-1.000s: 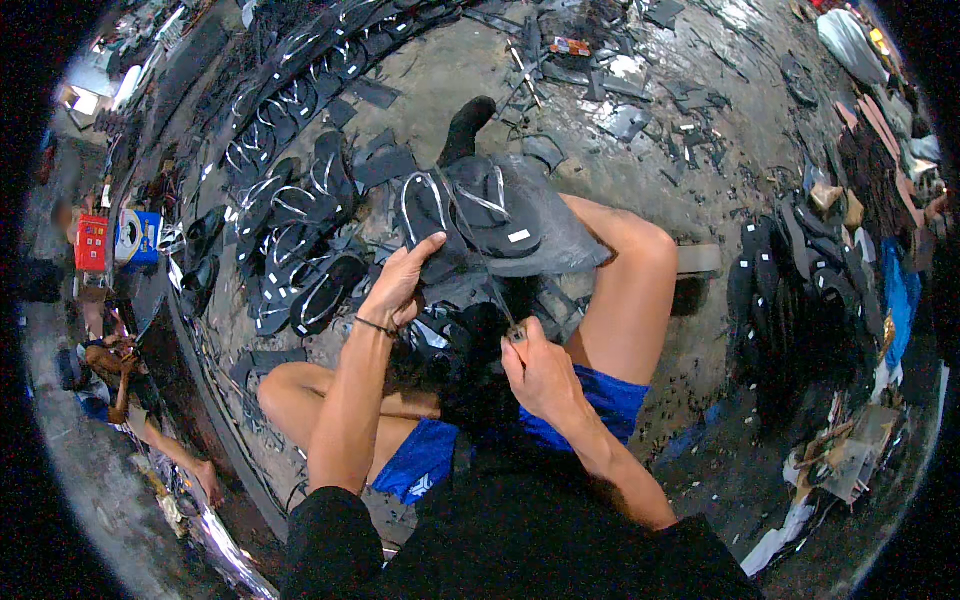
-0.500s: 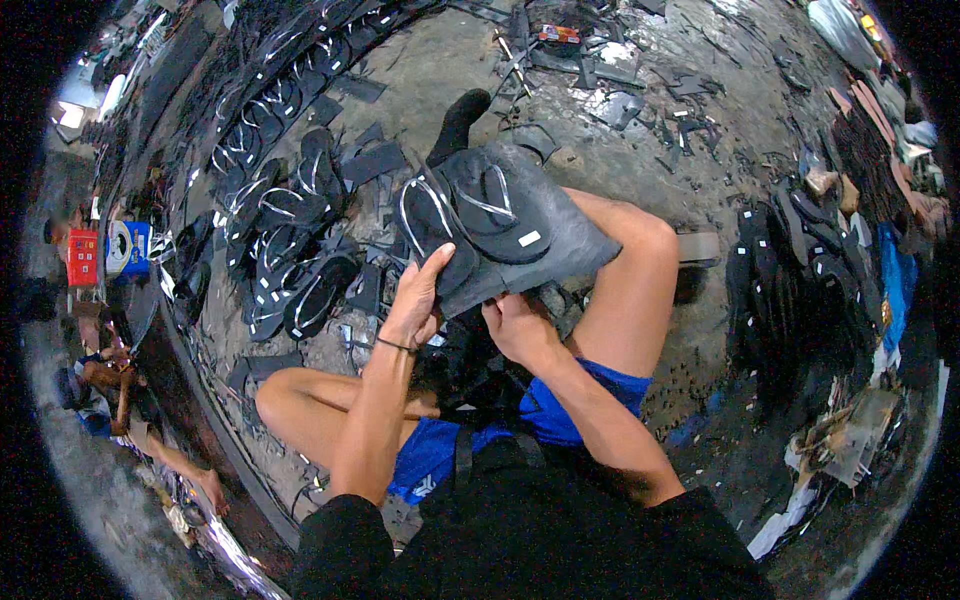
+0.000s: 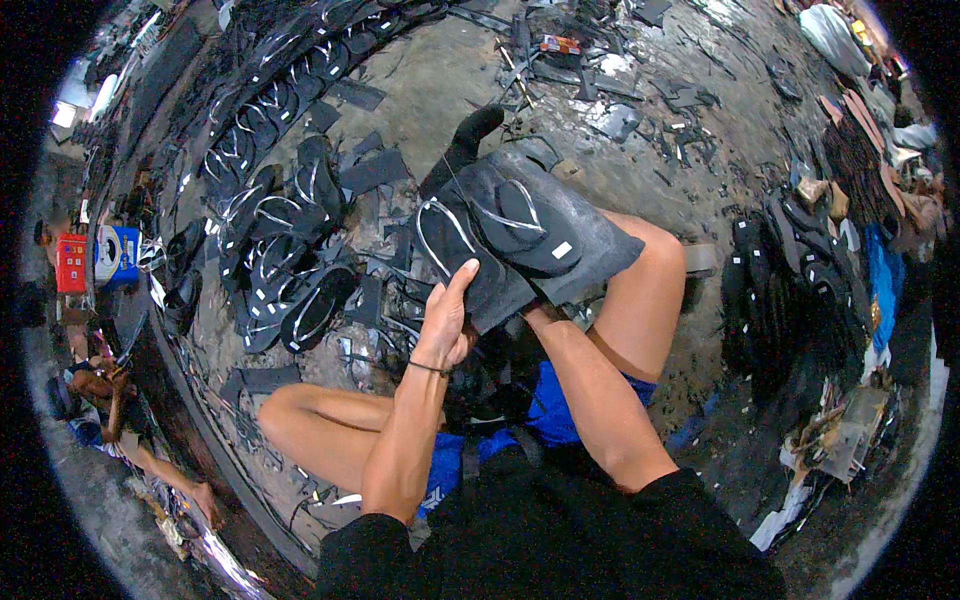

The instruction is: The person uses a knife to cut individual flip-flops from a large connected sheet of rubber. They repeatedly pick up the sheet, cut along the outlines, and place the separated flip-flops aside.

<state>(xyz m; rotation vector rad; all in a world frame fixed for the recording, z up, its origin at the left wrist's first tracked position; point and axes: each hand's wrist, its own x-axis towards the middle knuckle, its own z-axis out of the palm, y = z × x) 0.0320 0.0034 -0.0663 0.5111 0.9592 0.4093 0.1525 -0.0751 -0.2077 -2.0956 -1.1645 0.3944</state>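
Head view: black rubber sheet (image 3: 560,235) clasped at near edge by left hand (image 3: 445,320) — right hand under it, grip unseen; sandals (image 3: 505,225) best kept level.

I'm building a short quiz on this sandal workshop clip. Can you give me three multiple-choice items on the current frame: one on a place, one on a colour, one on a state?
1. Where does the dark rubber sheet with two flip-flops on it rest?
A. on a shelf
B. over the person's raised right knee
C. in a box

2. What colour are the person's shorts?
A. blue
B. yellow
C. white

3. What is the left hand doing?
A. hanging free at the side
B. gripping a hammer
C. gripping the near edge of the sheet, thumb up against the flip-flops

Answers:
1 B, the sheet drapes over the bent knee.
2 A, blue cloth shows between the thighs.
3 C, the thumb lies on the sheet's near edge; the right hand is mostly hidden under the sheet.
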